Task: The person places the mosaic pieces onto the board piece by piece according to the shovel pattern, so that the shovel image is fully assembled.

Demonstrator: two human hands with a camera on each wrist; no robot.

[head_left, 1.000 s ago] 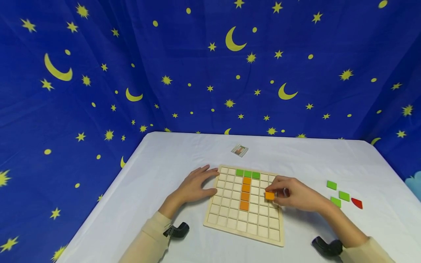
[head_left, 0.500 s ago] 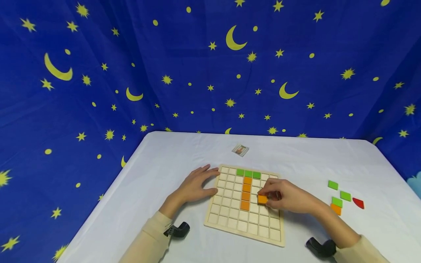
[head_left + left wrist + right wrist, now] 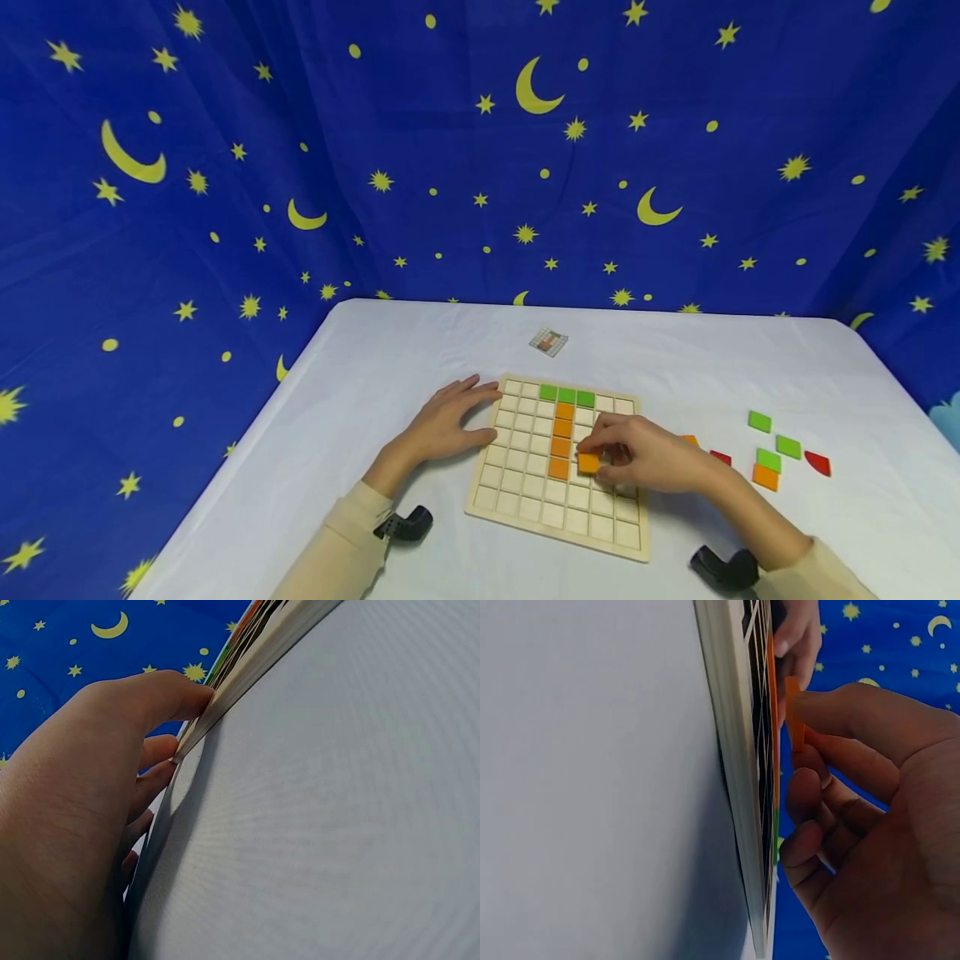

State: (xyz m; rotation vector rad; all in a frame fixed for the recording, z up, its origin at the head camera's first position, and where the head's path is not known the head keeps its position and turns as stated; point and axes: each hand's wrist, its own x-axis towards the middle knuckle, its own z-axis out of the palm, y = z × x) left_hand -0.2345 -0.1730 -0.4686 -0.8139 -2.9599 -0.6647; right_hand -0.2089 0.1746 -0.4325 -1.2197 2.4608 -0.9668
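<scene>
A square wooden grid board (image 3: 553,537) lies on the white-covered table. Three green tiles (image 3: 567,396) sit in its far row, and a column of several orange tiles (image 3: 561,428) runs down from them. My left hand (image 3: 445,423) rests at the board's left edge, thumb and fingers spread; in the left wrist view the thumb (image 3: 176,697) touches the board's side. Between thumb and fingers my right hand (image 3: 648,454) pinches another orange square tile (image 3: 588,463), just right of the column's lowest tile. The right wrist view shows this tile (image 3: 794,716) on edge, close over the board.
Right of the board lie several loose pieces: green tiles (image 3: 787,447), an orange tile (image 3: 766,477) and a red rounded piece (image 3: 818,463). More orange and red pieces (image 3: 721,457) show partly behind the right forearm. A small pattern card (image 3: 548,342) lies beyond the board.
My right hand has moved left over the board with the orange tile, toward the orange column. Loose pieces behind its forearm have come into view. The left hand stays at the board's edge.
</scene>
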